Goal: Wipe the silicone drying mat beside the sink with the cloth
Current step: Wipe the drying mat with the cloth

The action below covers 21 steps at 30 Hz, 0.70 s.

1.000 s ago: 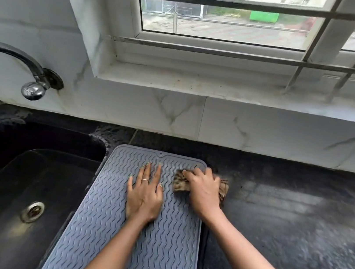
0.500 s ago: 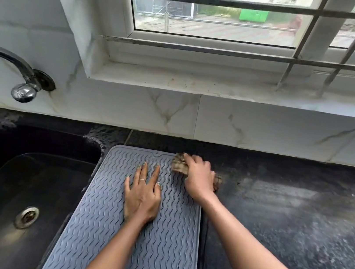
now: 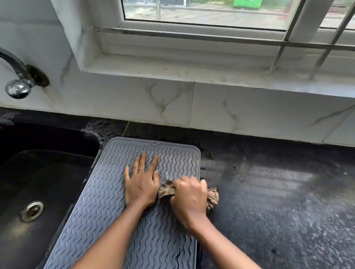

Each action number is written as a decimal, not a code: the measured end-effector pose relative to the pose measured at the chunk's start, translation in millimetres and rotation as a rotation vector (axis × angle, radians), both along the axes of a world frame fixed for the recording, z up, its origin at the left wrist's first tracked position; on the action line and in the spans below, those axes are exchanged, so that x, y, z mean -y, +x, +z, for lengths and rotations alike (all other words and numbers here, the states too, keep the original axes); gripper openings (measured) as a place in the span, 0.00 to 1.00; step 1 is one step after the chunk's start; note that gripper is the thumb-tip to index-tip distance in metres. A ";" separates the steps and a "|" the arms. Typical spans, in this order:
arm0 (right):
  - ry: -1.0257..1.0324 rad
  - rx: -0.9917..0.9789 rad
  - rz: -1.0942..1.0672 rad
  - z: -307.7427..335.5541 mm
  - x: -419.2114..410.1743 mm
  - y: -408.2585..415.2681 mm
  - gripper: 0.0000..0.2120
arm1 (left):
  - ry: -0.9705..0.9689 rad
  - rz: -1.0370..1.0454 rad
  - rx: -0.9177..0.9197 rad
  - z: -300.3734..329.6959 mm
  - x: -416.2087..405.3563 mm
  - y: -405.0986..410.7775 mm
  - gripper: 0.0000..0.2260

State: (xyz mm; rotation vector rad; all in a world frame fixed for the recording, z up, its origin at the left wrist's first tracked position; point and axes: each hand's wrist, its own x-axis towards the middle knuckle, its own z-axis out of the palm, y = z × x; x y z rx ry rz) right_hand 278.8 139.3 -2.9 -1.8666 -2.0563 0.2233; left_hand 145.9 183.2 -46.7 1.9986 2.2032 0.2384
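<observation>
Setting: a dark speckled bench [image 3: 286,219] ran under a barred window [image 3: 203,4], with a pale marble-look wall behind it.
Right hand: the right hand [image 3: 189,197] was clenched around a bunched brownish cloth [image 3: 166,190], pressing it on the right side of the mat; one end of the cloth stuck out past the mat's right edge over the bench.
Left hand: the left hand [image 3: 142,179] lay flat and open on the mat, fingers spread, holding nothing, apparently pinning the mat down.
Mat: the grey ribbed mat [image 3: 111,228] lay lengthwise on the bench, just beside the sink [image 3: 15,179], its left edge at the sink's rim.
Step in hand: this looked like mid-wipe, working the right-hand strip of the mat about a third of the way down from its far end.
Next move: probably drawing the cloth along the ribs toward the near end, then shifting the left hand so the strip beneath it could be reached.
Edges: the far end of the mat stopped short of the wall; the near end ran out of view at the bottom.
Open room: the bench to the right was bare and wide; to the left, the sink basin dropped away, with the tap [image 3: 18,85] well apart above it.
</observation>
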 end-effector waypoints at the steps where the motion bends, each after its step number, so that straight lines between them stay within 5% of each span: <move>1: -0.025 -0.016 0.018 6.4 -4.5 5.0 0.15 | 0.002 0.001 0.007 0.0 -0.1 0.1 0.24; 6: 0.010 -0.106 -0.217 11.3 -60.4 20.8 0.20 | 0.011 0.007 0.030 1.0 0.8 1.0 0.24; 8: -0.111 0.018 -0.171 2.5 -77.3 14.8 0.22 | 0.004 0.009 0.029 1.9 1.3 0.6 0.24; 11: -0.018 0.143 -0.182 -9.9 -70.3 4.0 0.16 | -0.006 0.014 0.033 3.1 1.3 2.2 0.24; 16: 0.182 0.121 -0.129 -24.8 -21.3 0.5 0.10 | -0.015 0.017 0.020 2.1 0.6 1.4 0.24; 21: 0.153 0.086 0.025 -14.9 15.8 5.4 0.07 | -0.026 0.010 0.024 5.6 1.3 3.2 0.23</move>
